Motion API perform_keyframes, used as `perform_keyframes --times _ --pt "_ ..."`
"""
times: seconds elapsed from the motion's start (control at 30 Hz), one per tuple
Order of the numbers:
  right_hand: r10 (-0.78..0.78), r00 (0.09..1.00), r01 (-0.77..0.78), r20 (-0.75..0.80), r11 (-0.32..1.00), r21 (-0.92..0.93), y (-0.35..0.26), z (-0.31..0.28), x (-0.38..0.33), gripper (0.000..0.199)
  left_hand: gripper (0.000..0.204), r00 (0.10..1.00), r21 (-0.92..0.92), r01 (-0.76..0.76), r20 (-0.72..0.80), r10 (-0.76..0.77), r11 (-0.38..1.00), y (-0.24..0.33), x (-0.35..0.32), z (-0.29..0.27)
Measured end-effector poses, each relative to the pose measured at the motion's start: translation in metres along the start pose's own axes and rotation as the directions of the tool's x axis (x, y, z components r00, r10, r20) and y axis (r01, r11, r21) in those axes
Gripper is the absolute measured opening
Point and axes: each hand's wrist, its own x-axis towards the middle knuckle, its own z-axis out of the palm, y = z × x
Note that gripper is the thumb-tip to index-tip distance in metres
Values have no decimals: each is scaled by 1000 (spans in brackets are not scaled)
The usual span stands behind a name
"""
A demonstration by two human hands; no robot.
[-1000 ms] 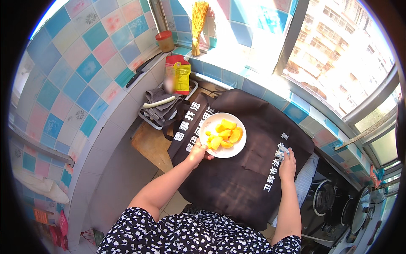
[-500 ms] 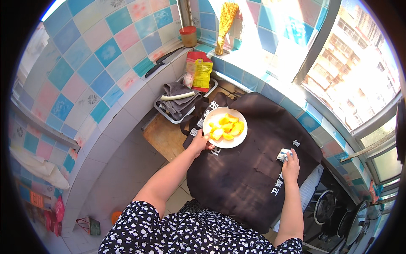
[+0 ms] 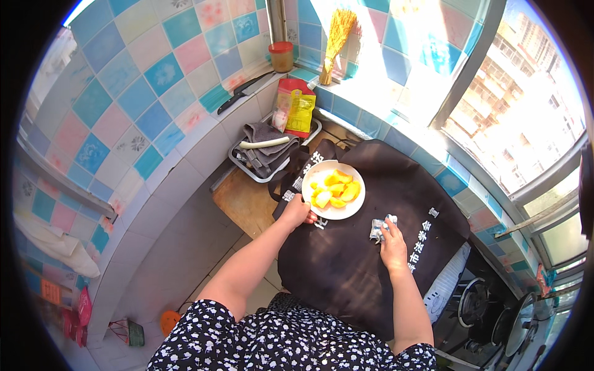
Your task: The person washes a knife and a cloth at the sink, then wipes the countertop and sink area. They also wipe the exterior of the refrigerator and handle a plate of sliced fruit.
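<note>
— Pastel wall tiles (image 3: 154,74) in blue, pink and white ring a sunlit kitchen corner, and a black printed cloth (image 3: 365,247) covers the surface below the window. What are the hands doing?

— Left hand (image 3: 297,212) grips the near rim of a white plate (image 3: 334,213) of yellow fruit pieces (image 3: 334,188), which sits on the cloth's far edge. Right hand (image 3: 391,238) is closed over a small crumpled silvery wrapper (image 3: 377,227) on the cloth, just right of the plate.

— And behind?

— A metal tray (image 3: 244,170) with a grey rag (image 3: 263,133), red and yellow packets (image 3: 294,111), a knife (image 3: 241,93) on the ledge.
</note>
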Motion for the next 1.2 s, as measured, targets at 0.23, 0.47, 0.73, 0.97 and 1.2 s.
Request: perform_keyframes --times 0.23,0.47,0.73,0.97,1.2 --pt "222 966 -242 -128 955 -171 50 -16 -17 31 29 998 62 -39 -54 42 997 -8 -5 -27" --pt "91 991 -95 -101 995 -40 1 -18 14 38 38 999 -28 35 2 -35 999 -9 -1 -22" --pt "-219 975 218 -42 975 -30 -25 28 62 33 34 978 12 -98 -186 98 995 -23 12 -24" --pt "-13 994 -7 -107 983 -182 29 -13 40 31 30 923 202 -156 -318 216 967 -17 16 -32" --pt "-142 989 142 35 990 17 -64 22 6 34 31 833 537 -361 -181 522 762 6 -53 -32"
